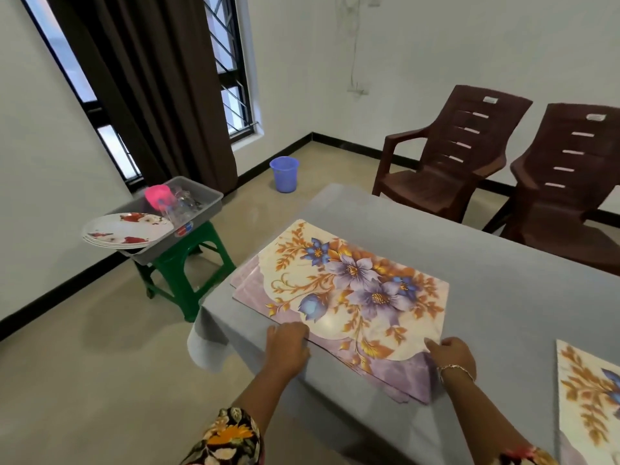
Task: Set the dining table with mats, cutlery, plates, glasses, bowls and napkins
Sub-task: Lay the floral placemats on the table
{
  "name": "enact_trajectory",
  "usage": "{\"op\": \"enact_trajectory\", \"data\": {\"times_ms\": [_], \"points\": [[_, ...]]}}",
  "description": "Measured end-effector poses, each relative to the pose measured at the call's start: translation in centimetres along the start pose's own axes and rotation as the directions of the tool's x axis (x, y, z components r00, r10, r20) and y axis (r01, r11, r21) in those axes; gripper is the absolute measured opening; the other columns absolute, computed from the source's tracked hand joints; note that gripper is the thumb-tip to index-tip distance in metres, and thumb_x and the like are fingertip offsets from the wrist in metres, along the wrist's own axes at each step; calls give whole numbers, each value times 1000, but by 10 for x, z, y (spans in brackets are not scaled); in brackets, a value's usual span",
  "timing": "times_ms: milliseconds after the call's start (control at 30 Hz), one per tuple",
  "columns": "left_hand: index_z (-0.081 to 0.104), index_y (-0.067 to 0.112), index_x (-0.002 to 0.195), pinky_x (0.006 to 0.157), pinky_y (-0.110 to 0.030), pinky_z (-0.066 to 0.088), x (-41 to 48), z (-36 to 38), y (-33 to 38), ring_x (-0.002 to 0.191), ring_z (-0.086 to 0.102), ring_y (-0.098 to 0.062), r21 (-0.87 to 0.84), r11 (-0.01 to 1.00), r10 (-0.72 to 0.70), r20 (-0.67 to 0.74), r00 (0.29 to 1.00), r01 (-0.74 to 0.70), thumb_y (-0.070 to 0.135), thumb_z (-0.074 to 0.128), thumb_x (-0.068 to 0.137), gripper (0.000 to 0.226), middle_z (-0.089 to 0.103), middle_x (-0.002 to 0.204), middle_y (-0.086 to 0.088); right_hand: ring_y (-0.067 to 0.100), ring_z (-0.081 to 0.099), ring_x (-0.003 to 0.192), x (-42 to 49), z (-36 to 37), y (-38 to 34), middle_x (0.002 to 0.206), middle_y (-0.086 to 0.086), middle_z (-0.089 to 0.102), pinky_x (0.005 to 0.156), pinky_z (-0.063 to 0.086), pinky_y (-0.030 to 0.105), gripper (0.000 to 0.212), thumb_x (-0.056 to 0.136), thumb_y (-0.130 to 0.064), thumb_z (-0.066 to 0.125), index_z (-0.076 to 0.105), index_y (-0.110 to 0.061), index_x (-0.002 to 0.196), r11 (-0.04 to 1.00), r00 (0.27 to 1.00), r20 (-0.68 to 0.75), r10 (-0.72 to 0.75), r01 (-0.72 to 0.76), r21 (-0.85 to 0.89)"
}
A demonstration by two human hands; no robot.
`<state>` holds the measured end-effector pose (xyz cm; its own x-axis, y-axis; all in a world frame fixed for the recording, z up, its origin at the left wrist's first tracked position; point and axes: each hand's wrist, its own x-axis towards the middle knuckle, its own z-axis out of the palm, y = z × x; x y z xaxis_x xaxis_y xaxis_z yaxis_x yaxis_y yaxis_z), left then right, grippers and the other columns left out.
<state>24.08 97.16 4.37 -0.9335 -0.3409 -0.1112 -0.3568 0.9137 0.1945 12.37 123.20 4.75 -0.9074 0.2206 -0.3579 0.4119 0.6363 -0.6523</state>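
Fingers [300, 332] of the left hand [287, 345] curl over the near edge of the stack of mats [352, 290], just left of the frame's centre. The right hand [453, 355] pinches the same edge further right, thumb on top and the other fingers tucked out of sight below. Whether either hand has parted the top sheet from those beneath, I cannot tell. The stack lies at an angle on the left end of the table [503, 263], its layers fanned slightly at the left corner. One single mat [590, 404] already lies flat at the lower right edge of the frame, well apart from the stack.

So the mat-laying step looks to be in hand, and early in the task. Nothing else is on the table. The plates [124, 229] sit piled on a grey tray [204, 196] on a green stool [181, 273] at the left, with a pink cup [157, 194] and what seem to be glasses, too blurred to count.

Next, the top sheet probably has to be peeled off alone. These glossy sheets may cling together, so a thumb sliding the top layer forward would help before lifting it and carrying it to an uncovered place.
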Motion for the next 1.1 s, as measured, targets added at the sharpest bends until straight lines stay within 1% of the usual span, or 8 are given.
{"op": "enact_trajectory", "data": {"times_ms": [167, 300, 433, 533, 700, 833, 933, 1100], "points": [[66, 20, 100, 96, -28, 29, 17, -5, -9, 102, 56, -16, -38, 999, 12, -72, 997, -15, 26, 42, 93, 25, 66, 104, 3, 44, 56, 101, 9, 3, -10, 108, 27, 62, 82, 42, 41, 35, 78, -12, 72, 58, 6, 104, 997, 998, -53, 24, -20, 79], [70, 13, 88, 78, -27, 39, 32, -10, -14, 85, 62, -22, -204, 979, -16, -113, 993, -7, 32, 39, 88, 37, 70, 88, -5, 44, 55, 102, 15, 2, -16, 110, 28, 60, 86, 42, 41, 30, 81, -1, 65, 55, 7, 108, 987, 995, -93, -33, 47, 152], [67, 11, 103, 81, -24, 46, 38, -17, -18, 93, 61, -17, -350, 932, -164, -174, 971, 95, 25, 51, 94, 23, 68, 101, -4, 45, 53, 103, 28, -4, -18, 115, 29, 58, 92, 44, 48, 28, 83, 4, 59, 55, 7, 110, 962, 996, -89, -21, 44, 271], [65, 11, 110, 83, -25, 46, 44, -25, -32, 100, 59, -17, -387, 906, -271, -219, 937, 171, 21, 53, 94, 23, 66, 110, -5, 45, 52, 107, 34, -9, -18, 116, 28, 57, 90, 44, 47, 28, 85, 5, 57, 54, 7, 113, 945, 999, -41, 5, 8, 326], [64, 10, 110, 84, -31, 50, 69, -38, -65, 99, 59, -22, -436, 857, -400, -228, 888, 274, 13, 50, 93, 22, 65, 111, -8, 37, 50, 95, 35, -15, -17, 116, 30, 56, 90, 43, 47, 28, 86, 5, 55, 54, 8, 114, 941, 999, -23, 27, -17, 337], [58, 9, 118, 92, -36, 49, 104, -43, -87, 108, 56, -26, -415, 838, -425, -90, 901, 354, 15, 49, 94, 27, 60, 118, -10, 29, 46, 87, 31, -17, -8, 113, 31, 57, 83, 39, 39, 27, 86, 7, 53, 54, 11, 112, 951, 997, -53, 58, -39, 306], [53, 9, 118, 92, -37, 50, 135, -43, -97, 104, 57, -26, -309, 853, -417, 79, 905, 420, 21, 49, 94, 27, 58, 117, -12, 28, 46, 86, 29, -15, -7, 114, 32, 58, 80, 37, 37, 27, 85, 8, 52, 54, 12, 112, 960, 994, -77, 77, -53, 276], [47, 11, 122, 96, -39, 45, 168, -43, -103, 113, 52, -26, -117, 877, -459, 86, 884, 467, 33, 49, 94, 36, 51, 125, -11, 29, 51, 85, 15, -5, -6, 110, 29, 61, 80, 40, 39, 28, 83, 0, 61, 57, 7, 110, 969, 986, -104, 132, -107, 222]]}}
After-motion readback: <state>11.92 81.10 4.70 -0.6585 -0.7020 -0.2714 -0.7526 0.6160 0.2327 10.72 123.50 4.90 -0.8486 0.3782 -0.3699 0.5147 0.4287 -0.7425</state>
